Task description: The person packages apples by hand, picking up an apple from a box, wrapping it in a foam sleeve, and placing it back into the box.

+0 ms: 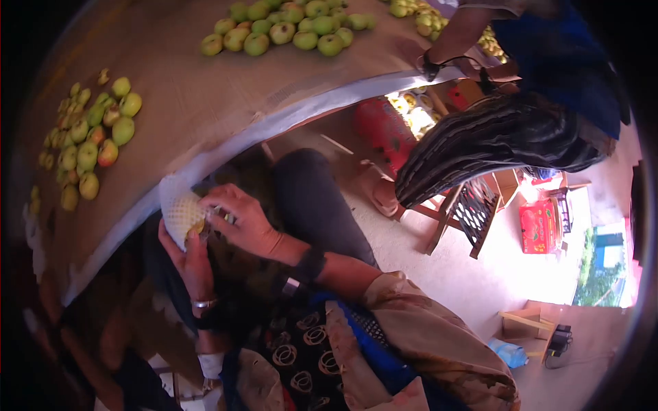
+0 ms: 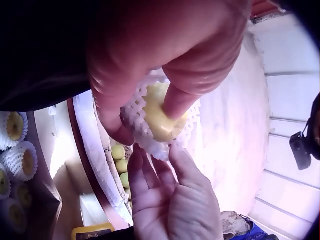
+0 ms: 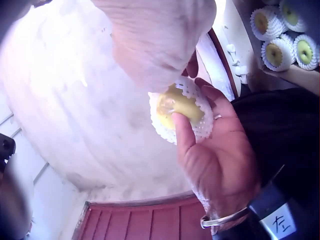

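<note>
A yellow-green apple (image 1: 197,229) sits inside a white foam net (image 1: 182,209) by the table's near edge. My left hand (image 1: 190,264) curls round the netted apple, its thumb resting on the fruit, which shows through the net's opening in the right wrist view (image 3: 186,106). From the other side, my right hand (image 1: 247,225) holds the net; in the left wrist view its thumb and fingertips pinch the mesh's lower edge (image 2: 157,150). The right hand (image 3: 160,42) covers part of the net in the right wrist view.
Loose apples lie in groups on the table (image 1: 226,103), one group (image 1: 89,147) at the left and another (image 1: 288,27) at the back. A person (image 1: 507,130) leans over the table at the right. Netted apples (image 3: 274,52) fill a box beside me. A red carton (image 1: 539,227) stands farther off.
</note>
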`<state>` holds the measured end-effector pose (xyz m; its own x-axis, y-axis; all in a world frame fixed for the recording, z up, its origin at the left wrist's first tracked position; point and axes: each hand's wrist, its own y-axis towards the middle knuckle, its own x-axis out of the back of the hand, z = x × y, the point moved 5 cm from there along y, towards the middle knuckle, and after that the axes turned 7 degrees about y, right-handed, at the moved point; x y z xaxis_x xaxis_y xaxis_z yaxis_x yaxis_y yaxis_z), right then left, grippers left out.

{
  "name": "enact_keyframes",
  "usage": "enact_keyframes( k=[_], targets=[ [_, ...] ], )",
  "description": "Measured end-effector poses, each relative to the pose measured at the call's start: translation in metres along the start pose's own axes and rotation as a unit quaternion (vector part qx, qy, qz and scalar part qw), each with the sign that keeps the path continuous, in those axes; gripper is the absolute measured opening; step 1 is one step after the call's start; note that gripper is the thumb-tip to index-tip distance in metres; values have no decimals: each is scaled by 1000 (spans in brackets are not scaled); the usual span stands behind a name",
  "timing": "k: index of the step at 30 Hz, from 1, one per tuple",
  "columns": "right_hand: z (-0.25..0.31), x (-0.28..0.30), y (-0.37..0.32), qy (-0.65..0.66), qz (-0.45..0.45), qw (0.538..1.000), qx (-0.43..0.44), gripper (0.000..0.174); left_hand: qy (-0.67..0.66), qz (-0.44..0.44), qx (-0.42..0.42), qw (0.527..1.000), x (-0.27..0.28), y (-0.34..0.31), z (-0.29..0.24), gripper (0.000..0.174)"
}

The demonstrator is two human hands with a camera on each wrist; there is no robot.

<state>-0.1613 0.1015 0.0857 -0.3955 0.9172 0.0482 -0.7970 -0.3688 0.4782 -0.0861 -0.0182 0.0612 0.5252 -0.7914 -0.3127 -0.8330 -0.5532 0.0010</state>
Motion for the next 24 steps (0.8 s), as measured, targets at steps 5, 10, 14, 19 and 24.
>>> enact_keyframes(
  k=[5, 10, 14, 19, 24],
  targets=[
    [5, -19, -16, 17, 22, 998, 50, 17, 3, -19, -33, 999, 16, -1, 1, 56],
    [15, -27, -18, 26, 47, 993, 108, 12, -4, 10, -68, 998, 23, -1, -4, 55],
    [10, -37, -24, 12, 98, 987, 126, 14, -26, -7, -89, 996, 33, 2, 0, 55],
    [16, -24, -19, -15, 120, 991, 60, 28, 44, -53, -104, 992, 33, -5, -6, 55],
    [3, -22, -24, 8, 77, 993, -84, 61, 271, -34, -132, 953, 23, -9, -9, 51]
  ],
)
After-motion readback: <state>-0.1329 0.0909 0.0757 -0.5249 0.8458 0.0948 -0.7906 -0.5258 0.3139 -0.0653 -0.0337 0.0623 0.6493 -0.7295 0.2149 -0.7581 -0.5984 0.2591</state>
